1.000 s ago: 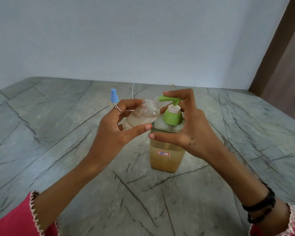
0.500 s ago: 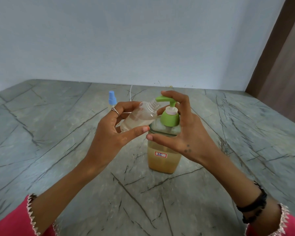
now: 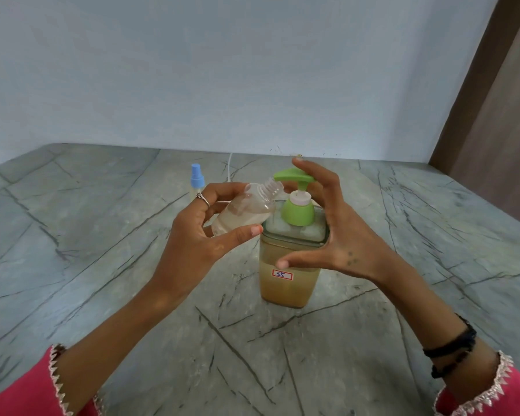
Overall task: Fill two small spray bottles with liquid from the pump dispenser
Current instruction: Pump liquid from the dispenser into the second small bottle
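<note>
Small clear uncapped plastic bottle point(image 3: 246, 209): being gripped tilted by left hand point(image 3: 201, 235), partly filled with pale liquid.
Square amber-filled pump dispenser point(image 3: 290, 265): being touched by loosely spread right hand point(image 3: 339, 235) fingers.
Blue-capped spray bottle point(image 3: 197, 181): standing far left.

The green pump head point(image 3: 294, 176) of the pump dispenser point(image 3: 290, 265) has risen: a second ago it was pressed low against its collar, and now its stem shows. The right hand point(image 3: 339, 235) has opened, with the fingers lifted to only touch the pump head from behind and the thumb dropped onto the jar's front. The uncapped spray bottle point(image 3: 246, 210) in the left hand point(image 3: 204, 235) sits with its mouth just under the spout.
</note>
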The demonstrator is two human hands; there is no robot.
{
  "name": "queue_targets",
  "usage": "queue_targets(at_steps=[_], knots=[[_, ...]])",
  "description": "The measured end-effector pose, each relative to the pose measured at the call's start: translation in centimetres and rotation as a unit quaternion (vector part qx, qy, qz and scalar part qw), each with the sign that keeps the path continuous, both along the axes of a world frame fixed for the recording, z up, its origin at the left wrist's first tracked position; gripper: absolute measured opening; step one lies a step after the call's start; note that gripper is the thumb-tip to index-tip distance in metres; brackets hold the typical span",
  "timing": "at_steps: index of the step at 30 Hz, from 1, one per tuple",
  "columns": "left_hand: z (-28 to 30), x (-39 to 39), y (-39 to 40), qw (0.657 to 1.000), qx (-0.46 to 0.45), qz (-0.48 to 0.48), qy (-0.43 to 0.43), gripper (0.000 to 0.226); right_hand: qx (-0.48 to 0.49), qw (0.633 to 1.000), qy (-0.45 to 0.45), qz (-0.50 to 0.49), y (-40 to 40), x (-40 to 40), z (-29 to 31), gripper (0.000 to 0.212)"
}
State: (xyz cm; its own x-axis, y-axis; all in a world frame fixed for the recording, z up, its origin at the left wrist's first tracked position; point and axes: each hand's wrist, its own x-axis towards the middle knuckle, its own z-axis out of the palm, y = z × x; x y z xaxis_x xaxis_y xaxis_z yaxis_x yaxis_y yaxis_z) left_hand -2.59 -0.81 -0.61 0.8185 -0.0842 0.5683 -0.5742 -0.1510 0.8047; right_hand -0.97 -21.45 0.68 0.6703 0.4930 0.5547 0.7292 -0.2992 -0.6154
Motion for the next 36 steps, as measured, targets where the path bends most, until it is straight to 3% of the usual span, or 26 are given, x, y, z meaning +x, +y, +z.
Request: queue_targets(at_steps=[6,13,19,25,32,36], knots=[[0.1,-0.1,0.0,1.000,-0.003,-0.002,-0.002,0.042,0.014,1.000,0.025,-0.005,-0.2,-0.1,0.0,0.110],[0.2,-0.1,0.0,1.000,0.002,0.003,-0.003,0.044,0.074,0.997,0.005,-0.007,0.7,-0.2,-0.1,0.084],[0.4,-0.1,0.1,1.000,0.020,0.017,0.001,0.045,0.117,0.993,-0.018,-0.019,1.0,0.1,-0.6,0.078],[0.3,-0.1,0.1,1.000,0.021,0.016,0.002,0.045,0.103,0.994,-0.023,-0.019,0.8,0.2,-1.2,0.081],[0.1,-0.1,0.2,1.000,0.014,0.012,0.005,0.045,0.077,0.984,-0.153,-0.046,1.0,0.6,-2.0,0.084],[0.2,-0.1,0.1,1.000,0.011,0.013,0.004,0.047,0.084,0.983,-0.152,-0.059,1.2,0.5,-2.4,0.090]])
